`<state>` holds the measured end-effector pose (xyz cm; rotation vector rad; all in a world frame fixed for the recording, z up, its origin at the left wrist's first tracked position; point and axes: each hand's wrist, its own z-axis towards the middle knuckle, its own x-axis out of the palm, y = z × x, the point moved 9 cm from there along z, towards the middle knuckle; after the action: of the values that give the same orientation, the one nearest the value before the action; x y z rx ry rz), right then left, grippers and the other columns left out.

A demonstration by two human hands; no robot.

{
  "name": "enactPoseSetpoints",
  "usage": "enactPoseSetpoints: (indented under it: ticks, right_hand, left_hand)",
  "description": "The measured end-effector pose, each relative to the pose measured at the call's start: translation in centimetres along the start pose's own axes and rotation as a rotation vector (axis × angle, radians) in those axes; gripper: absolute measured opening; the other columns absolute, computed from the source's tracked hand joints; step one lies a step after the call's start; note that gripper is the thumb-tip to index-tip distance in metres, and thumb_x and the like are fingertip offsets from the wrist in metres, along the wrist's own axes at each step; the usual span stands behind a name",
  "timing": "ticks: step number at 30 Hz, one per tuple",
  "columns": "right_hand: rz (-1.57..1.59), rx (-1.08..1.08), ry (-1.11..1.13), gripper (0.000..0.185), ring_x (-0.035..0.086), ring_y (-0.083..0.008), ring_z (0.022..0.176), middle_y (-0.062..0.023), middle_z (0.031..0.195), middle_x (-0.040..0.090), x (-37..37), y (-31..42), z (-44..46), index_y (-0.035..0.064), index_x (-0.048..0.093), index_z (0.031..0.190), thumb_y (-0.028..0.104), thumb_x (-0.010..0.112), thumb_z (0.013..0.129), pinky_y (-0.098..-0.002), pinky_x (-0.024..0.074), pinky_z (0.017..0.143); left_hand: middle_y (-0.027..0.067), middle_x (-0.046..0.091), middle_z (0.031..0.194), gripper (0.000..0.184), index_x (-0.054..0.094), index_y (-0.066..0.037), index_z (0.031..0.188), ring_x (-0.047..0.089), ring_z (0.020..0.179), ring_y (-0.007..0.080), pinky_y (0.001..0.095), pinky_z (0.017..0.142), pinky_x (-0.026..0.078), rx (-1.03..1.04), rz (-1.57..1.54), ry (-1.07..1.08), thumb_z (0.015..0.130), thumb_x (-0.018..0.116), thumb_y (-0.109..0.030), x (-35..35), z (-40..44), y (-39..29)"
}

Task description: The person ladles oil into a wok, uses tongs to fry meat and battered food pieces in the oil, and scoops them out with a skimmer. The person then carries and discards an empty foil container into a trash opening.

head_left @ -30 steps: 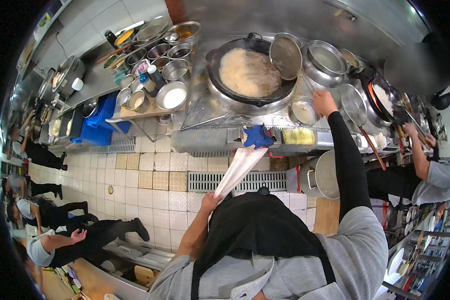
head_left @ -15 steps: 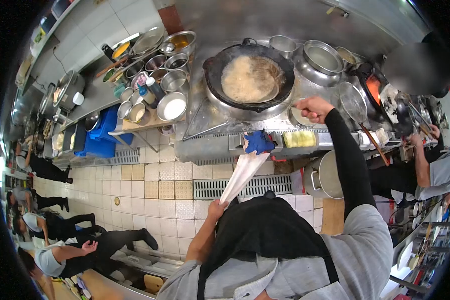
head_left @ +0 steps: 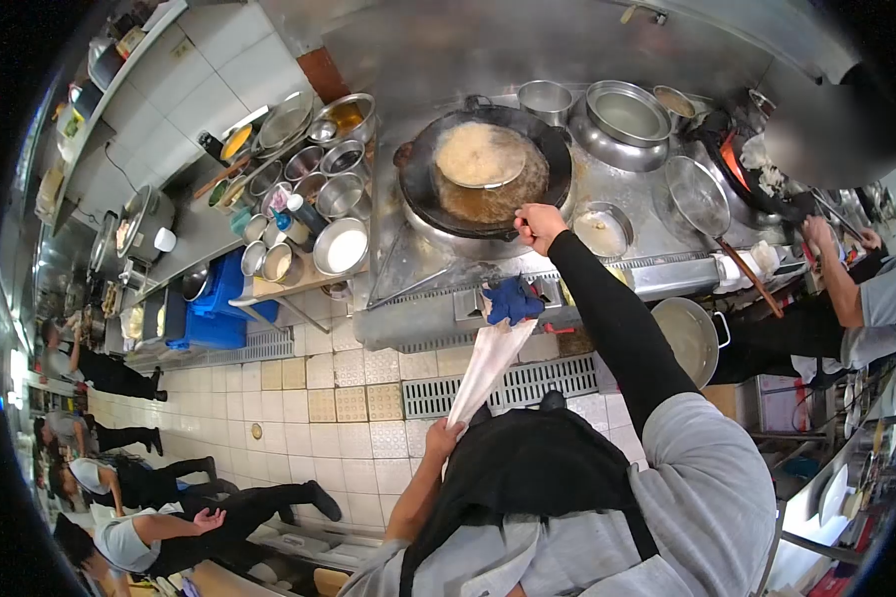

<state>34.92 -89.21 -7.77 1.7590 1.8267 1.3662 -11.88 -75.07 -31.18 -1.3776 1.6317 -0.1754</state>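
Observation:
My left hand (head_left: 446, 438) is closed around one end of a long white cloth (head_left: 490, 363). The cloth's other end meets a blue cloth (head_left: 513, 300) at the stove's front edge. At the near right rim of a black wok (head_left: 418, 189), my right hand (head_left: 541, 228) grips the handle of a round skimmer (head_left: 483, 185). Most of that handle is hidden by my hand. The skimmer holds a pale, foamy mass (head_left: 480, 151) over brown bubbling liquid in the wok.
A small pot (head_left: 603, 230) sits right of the wok, near a mesh strainer (head_left: 698, 195). Metal bowls and a bowl of white powder (head_left: 347, 246) stand left. A large pot (head_left: 683, 341) is below the stove's edge. A co-worker's hands (head_left: 819, 237) work at right; other people are at left.
My right hand has moved left to the wok's rim. The skimmer, tilted at the wok's right side a second ago, now bears the pale mass. My left hand still holds the cloth; the view has shifted.

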Motion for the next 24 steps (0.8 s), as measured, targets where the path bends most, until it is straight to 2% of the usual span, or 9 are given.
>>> enactPoseSetpoints:
  ticks: [2, 3, 6, 14, 17, 24]
  right_hand:
    - [-0.017, -0.056, -0.072, 0.019, 0.036, -0.0087, 0.04, -0.0034, 0.062, 0.05, -0.7, 0.8, -0.8, 0.0099, 0.048, 0.106, 0.003, 0.052, 0.089, -0.026, 0.0257, 0.037]
    - [-0.042, -0.038, -0.042, 0.035, 0.037, -0.0091, 0.04, -0.004, 0.062, 0.05, -1.6, 0.7, -0.1, 0.0111, 0.041, 0.122, 0.003, 0.052, 0.089, -0.0262, 0.0254, 0.036]
    - [-0.061, -0.077, -0.057, 0.042, 0.037, -0.0095, 0.04, -0.0044, 0.062, 0.05, -3.8, 0.8, -0.4, 0.0111, 0.038, 0.127, 0.003, 0.053, 0.089, -0.027, 0.025, 0.036]
    - [-0.188, -0.076, -0.02, 0.051, 0.038, -0.0099, 0.041, -0.0042, 0.066, 0.051, -7.3, 2.5, -5.6, 0.0043, 0.038, 0.133, 0.003, 0.057, 0.086, -0.0259, 0.025, 0.036]
    - [-0.255, -0.077, -0.008, 0.048, 0.038, -0.0097, 0.041, -0.0043, 0.066, 0.051, -8.2, 2.9, -7.2, 0.0021, 0.039, 0.131, 0.004, 0.057, 0.087, -0.0256, 0.026, 0.036]
    - [-0.354, -0.011, 0.031, 0.052, 0.039, -0.0097, 0.041, -0.004, 0.064, 0.051, -7.5, 2.9, -9.1, -0.0003, 0.036, 0.134, 0.004, 0.056, 0.087, -0.0269, 0.0278, 0.036]
  left_hand:
    - [0.0244, 0.067, 0.09, 0.045, 0.066, 0.0, 0.096, 0.065, 0.086, 0.0377, 0.0444, 0.078, 0.049, 0.01, 0.052, -0.021, 0.077, 0.067, -0.041, 0.2, 0.0, 0.2]
    - [0.0242, 0.067, 0.09, 0.045, 0.066, 0.0, 0.096, 0.065, 0.086, 0.0377, 0.0443, 0.078, 0.049, -0.002, 0.039, -0.005, 0.077, 0.067, -0.041, 0.3, -0.3, 0.1]
    - [0.0233, 0.067, 0.091, 0.044, 0.067, -0.001, 0.097, 0.065, 0.087, 0.0376, 0.0439, 0.079, 0.049, -0.016, 0.017, 0.03, 0.076, 0.067, -0.04, 0.5, -0.7, 0.0]
    - [0.0217, 0.068, 0.091, 0.038, 0.067, -0.002, 0.097, 0.065, 0.088, 0.0367, 0.0431, 0.079, 0.049, 0.066, -0.014, 0.054, 0.074, 0.066, -0.033, 1.4, 0.9, 3.1]
    - [0.022, 0.068, 0.091, 0.036, 0.067, -0.001, 0.097, 0.065, 0.089, 0.0365, 0.0429, 0.079, 0.049, -0.009, -0.031, 0.084, 0.073, 0.063, -0.029, 1.5, 0.9, 2.8]
    - [0.0235, 0.067, 0.093, 0.039, 0.066, 0.0, 0.098, 0.064, 0.09, 0.0374, 0.0419, 0.082, 0.049, -0.015, 0.09, 0.125, 0.072, 0.062, -0.029, 1.2, 0.9, 1.1]
